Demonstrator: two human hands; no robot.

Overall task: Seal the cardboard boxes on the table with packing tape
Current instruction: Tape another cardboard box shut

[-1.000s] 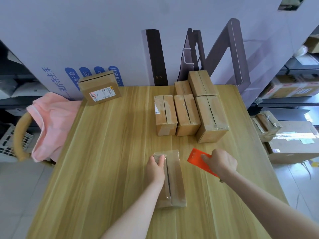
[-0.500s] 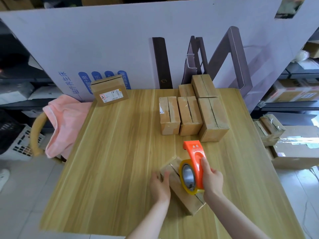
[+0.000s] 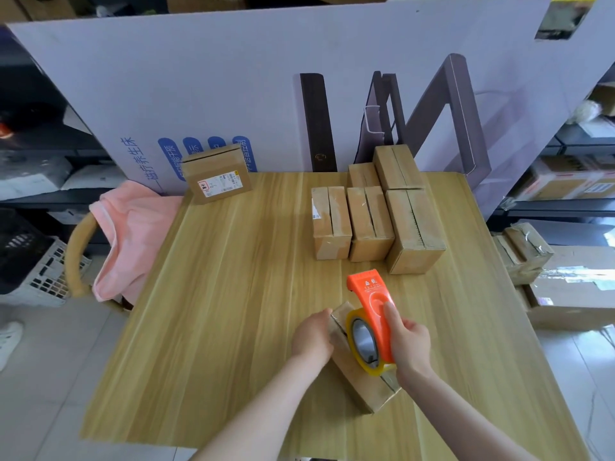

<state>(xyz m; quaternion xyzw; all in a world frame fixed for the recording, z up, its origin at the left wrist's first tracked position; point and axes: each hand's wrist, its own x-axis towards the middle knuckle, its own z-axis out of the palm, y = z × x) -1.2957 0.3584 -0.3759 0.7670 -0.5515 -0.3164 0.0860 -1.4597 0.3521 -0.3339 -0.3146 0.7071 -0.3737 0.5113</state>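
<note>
A smooth orange tape holder (image 3: 374,301) is gripped by the right hand (image 3: 411,347), fingers curled. A brown cardboard box (image 3: 362,384) is held by the left hand (image 3: 312,337), fingers bent, on the wooden table (image 3: 233,311).

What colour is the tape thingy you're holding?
Bright orange, with a yellowish tape roll. The tape dispenser shows clearly in the head view.

Wood grain, cardboard, plastic and cloth

The table (image 3: 233,311) is finished in smooth, faintly sheened wood grain; the stacked boxes (image 3: 366,221) are made of matt brown cardboard, the near box (image 3: 362,389) is covered by glossy film, the tape dispenser (image 3: 374,301) is moulded in glossy orange plastic, and the pink cloth (image 3: 133,234) looks soft and matt.
</note>
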